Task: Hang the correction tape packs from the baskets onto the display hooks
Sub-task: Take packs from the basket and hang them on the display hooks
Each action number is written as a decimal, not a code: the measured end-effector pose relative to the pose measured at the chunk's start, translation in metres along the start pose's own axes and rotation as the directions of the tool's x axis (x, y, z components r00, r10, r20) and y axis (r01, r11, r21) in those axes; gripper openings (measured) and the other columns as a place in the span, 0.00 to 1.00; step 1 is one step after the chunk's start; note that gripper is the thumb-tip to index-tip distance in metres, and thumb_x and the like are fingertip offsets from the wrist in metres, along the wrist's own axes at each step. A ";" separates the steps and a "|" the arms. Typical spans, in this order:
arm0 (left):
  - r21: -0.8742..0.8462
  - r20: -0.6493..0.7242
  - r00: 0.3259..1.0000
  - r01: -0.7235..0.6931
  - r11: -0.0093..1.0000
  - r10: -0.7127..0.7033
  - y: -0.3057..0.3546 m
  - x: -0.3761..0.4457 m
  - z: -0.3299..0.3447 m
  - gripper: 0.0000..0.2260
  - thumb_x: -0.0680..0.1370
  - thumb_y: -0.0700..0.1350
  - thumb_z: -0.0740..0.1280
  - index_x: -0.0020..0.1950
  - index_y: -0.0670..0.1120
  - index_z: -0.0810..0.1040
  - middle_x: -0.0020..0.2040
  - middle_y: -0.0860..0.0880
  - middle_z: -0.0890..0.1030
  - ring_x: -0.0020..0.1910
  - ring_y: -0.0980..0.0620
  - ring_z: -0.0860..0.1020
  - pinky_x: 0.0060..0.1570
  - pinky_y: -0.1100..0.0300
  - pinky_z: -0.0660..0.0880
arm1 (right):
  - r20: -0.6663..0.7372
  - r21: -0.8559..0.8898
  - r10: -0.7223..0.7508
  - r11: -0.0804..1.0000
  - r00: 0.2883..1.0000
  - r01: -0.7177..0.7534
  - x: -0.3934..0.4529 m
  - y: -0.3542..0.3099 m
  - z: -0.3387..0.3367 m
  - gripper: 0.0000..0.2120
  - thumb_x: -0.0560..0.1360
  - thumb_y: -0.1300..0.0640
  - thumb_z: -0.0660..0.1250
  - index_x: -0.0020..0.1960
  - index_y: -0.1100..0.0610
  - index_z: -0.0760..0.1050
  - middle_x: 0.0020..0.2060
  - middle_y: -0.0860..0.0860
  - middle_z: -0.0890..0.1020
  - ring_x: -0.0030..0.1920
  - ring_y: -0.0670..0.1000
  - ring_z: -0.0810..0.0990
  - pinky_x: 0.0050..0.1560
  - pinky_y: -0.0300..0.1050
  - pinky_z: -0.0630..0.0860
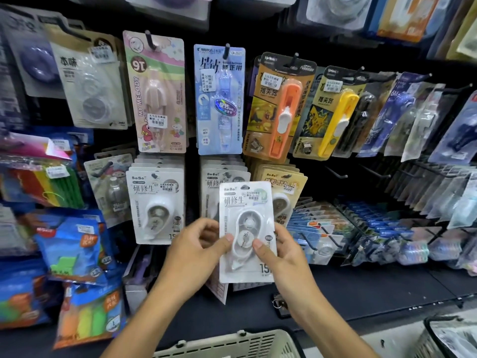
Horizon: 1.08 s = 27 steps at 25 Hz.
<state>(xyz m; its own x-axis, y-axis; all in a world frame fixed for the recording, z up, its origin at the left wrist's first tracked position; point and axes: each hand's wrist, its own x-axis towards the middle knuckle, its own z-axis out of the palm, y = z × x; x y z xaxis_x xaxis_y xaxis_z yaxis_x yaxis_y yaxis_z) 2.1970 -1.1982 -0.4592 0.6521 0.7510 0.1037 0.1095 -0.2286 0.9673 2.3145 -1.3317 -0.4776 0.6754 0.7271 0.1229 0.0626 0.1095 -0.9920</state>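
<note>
A person stands before a stationery display wall, holding one white correction tape pack [246, 229] upright in both hands, in front of the lower row of hooks. The left hand [200, 245] pinches the pack's left edge, thumb on its front; the right hand [277, 250] pinches the right edge the same way. Directly behind the pack hangs a stack of matching packs [222, 177], and a second matching stack [157, 202] hangs to the left, so some stock appears already hung. The held pack is not yet on a hook. A pale basket [232, 343] sits at the bottom edge; its contents are hidden, so how many packs remain cannot be told.
</note>
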 end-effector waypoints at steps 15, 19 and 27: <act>0.777 -0.080 0.941 -0.148 0.612 0.330 -0.018 0.003 -0.038 0.27 0.80 0.51 0.65 0.79 0.53 0.66 0.84 0.50 0.56 0.82 0.50 0.45 0.79 0.49 0.48 | -0.216 -0.365 -0.053 0.930 0.975 -0.030 0.036 0.010 0.026 0.21 0.80 0.52 0.68 0.70 0.44 0.66 0.63 0.47 0.78 0.58 0.48 0.80 0.60 0.55 0.78; 0.844 -0.020 0.961 -0.132 0.520 0.276 -0.027 0.006 -0.040 0.31 0.81 0.55 0.62 0.82 0.54 0.57 0.85 0.52 0.42 0.82 0.50 0.36 0.80 0.48 0.41 | -0.042 -0.949 -0.412 0.300 0.910 0.092 0.034 0.022 0.001 0.26 0.82 0.53 0.61 0.78 0.49 0.59 0.81 0.48 0.57 0.79 0.53 0.57 0.74 0.55 0.64; 0.846 0.043 0.950 -0.200 0.494 0.310 -0.042 0.007 -0.047 0.32 0.80 0.54 0.63 0.83 0.53 0.56 0.81 0.56 0.36 0.79 0.54 0.29 0.80 0.49 0.41 | 0.090 -0.996 0.067 -0.017 0.994 0.091 0.102 0.011 -0.035 0.34 0.81 0.57 0.57 0.83 0.52 0.45 0.83 0.49 0.47 0.82 0.56 0.46 0.78 0.58 0.53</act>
<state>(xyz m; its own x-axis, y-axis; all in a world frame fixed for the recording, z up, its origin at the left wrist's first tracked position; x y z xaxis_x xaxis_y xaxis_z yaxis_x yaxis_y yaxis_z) 2.1620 -1.1540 -0.4878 0.6855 0.6156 0.3886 0.5584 -0.7871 0.2619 2.4096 -1.2804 -0.4767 0.6095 0.7906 0.0579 0.7920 -0.6105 -0.0008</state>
